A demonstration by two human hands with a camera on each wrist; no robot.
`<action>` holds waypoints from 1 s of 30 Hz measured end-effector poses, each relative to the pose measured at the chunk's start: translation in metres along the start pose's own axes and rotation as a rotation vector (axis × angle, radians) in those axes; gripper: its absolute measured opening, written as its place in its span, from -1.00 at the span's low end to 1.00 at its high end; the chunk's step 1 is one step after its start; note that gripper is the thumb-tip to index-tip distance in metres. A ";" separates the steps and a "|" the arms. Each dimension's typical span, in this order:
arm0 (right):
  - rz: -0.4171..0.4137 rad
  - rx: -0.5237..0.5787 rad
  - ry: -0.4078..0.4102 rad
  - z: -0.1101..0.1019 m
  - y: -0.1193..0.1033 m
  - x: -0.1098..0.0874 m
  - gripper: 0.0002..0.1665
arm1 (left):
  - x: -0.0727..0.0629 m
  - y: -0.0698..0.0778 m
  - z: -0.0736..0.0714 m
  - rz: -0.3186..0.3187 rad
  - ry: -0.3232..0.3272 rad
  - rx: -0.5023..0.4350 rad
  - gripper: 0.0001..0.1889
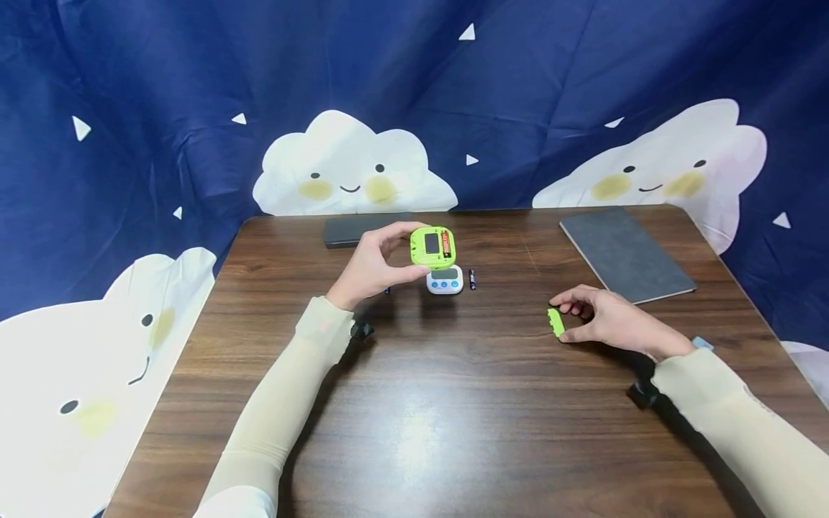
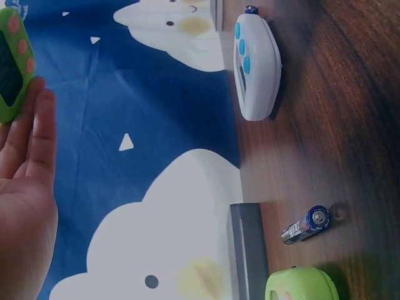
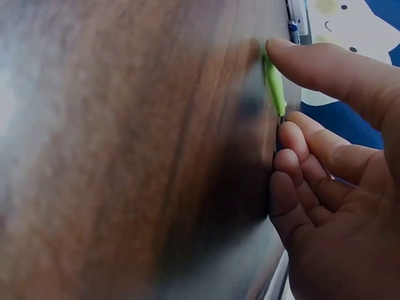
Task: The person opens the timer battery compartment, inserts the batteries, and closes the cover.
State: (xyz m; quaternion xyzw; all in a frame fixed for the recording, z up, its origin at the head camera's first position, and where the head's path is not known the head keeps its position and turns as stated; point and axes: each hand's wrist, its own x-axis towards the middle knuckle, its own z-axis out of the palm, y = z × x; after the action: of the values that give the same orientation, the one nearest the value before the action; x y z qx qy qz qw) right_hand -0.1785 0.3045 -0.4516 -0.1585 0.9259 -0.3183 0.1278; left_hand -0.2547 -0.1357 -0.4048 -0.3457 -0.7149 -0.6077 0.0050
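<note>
My left hand [image 1: 378, 265] holds a green timer [image 1: 419, 263] above the table, its back toward the head camera. An orange-and-black battery [image 1: 445, 244] sits in the timer's uncovered battery compartment. Pink buttons mark the timer's front in the left wrist view. Between thumb and fingertips, my right hand [image 1: 602, 321] pinches a small green battery cover [image 1: 556, 323], low over the table at the right. Behind and below the held timer is a white timer [image 1: 445, 285] with blue buttons. A dark blue battery [image 1: 473, 279] lies to its right.
In the left wrist view, another blue battery [image 2: 306, 225] and a second green timer [image 2: 303, 286] are on the table, largely hidden by my left hand in the head view. A dark flat case [image 1: 343, 232] lies at the back; a grey notebook [image 1: 627, 252] lies back right.
</note>
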 end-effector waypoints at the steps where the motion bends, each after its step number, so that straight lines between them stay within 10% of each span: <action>1: -0.006 -0.005 0.002 0.000 -0.001 0.000 -0.28 | 0.000 0.000 0.000 -0.001 -0.001 -0.001 -0.35; 16: -0.047 -0.057 0.010 0.004 -0.008 0.004 -0.44 | 0.000 0.002 0.000 -0.002 0.005 -0.013 -0.34; 30: -0.016 0.180 -0.024 0.004 -0.001 0.004 -0.38 | -0.001 0.002 0.001 0.001 0.011 -0.010 -0.36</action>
State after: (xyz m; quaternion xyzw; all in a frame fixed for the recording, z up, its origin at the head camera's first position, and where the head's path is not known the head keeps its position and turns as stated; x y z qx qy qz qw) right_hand -0.1805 0.3005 -0.4547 -0.1574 0.8906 -0.3994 0.1501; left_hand -0.2530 -0.1351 -0.4036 -0.3425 -0.7118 -0.6131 0.0075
